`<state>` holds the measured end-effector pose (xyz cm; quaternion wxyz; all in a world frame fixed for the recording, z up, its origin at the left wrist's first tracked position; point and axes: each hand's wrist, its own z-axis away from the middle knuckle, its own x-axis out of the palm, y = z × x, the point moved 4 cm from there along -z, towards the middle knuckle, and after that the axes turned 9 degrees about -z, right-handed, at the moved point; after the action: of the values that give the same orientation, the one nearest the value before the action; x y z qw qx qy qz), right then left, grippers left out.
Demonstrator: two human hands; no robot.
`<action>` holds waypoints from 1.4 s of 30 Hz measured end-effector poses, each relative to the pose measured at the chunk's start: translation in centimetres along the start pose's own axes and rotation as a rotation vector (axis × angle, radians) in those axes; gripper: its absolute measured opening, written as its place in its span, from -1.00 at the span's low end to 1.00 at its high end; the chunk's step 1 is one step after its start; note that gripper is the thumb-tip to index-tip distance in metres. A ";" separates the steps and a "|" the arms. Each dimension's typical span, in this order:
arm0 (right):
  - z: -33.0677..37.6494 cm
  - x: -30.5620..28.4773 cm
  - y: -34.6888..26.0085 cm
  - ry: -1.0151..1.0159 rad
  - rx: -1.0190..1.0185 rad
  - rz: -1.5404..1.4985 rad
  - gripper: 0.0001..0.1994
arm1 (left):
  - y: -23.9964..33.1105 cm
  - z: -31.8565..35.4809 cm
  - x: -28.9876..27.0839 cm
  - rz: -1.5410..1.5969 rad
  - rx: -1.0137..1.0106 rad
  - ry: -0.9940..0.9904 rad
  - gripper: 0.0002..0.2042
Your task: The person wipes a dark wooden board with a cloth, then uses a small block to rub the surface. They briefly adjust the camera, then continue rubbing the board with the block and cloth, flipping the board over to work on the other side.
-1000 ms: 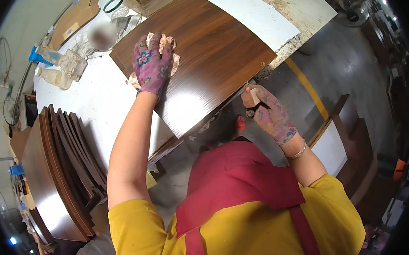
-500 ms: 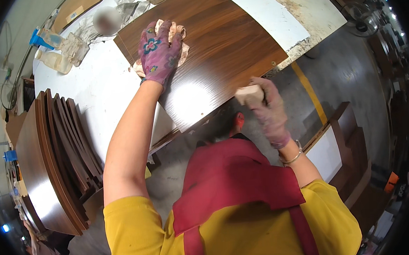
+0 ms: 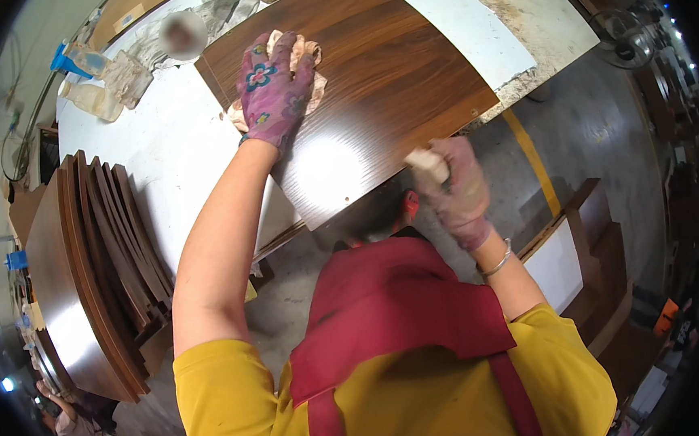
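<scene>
A dark wood-grain panel [image 3: 371, 62] lies on the white worktable. My left hand [image 3: 274, 94], in a purple flowered glove, presses a crumpled pinkish cloth [image 3: 314, 93] on the panel's left part. Its fingers are spread a little over the bunched cloth, which shows between and beside them. My right hand [image 3: 457, 190], also gloved, is closed around a small pale block [image 3: 427, 164] beside the panel's near edge at the right. Motion blurs the block. I cannot tell whether it is a sponge, a folded cloth or something harder, or whether it touches the edge.
Curved brown panels [image 3: 78, 277] stand stacked at the left. Plastic bottles [image 3: 91, 98] and grey rags [image 3: 151, 45] lie on the table's far left. More boards [image 3: 599, 257] stand at the lower right, near a yellow floor line [image 3: 532, 161]. Another person [image 3: 76, 423] is at the far lower left.
My right hand, with the pale block, has shifted slightly down and the block has tilted. The left hand stays on the cloth; the whole view has shifted slightly.
</scene>
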<state>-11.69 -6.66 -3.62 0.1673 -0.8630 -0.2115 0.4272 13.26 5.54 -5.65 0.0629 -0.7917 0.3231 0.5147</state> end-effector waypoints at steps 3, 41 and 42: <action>0.5 1.8 0.3 -0.157 -0.100 0.258 -0.60 | 0.0 -0.1 0.1 -0.001 0.020 0.016 -0.53; -2.4 -5.3 10.1 0.287 0.609 -1.026 -0.64 | 0.7 -0.1 0.1 -0.042 0.034 0.037 -0.53; -3.3 -5.2 9.8 0.202 0.606 -1.037 -0.64 | 0.2 0.0 0.5 -0.049 0.043 0.055 -0.53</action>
<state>-9.63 -18.05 -2.89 0.6109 -0.5979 -0.4562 0.2472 13.30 5.17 -6.00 0.0835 -0.8116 0.3161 0.4841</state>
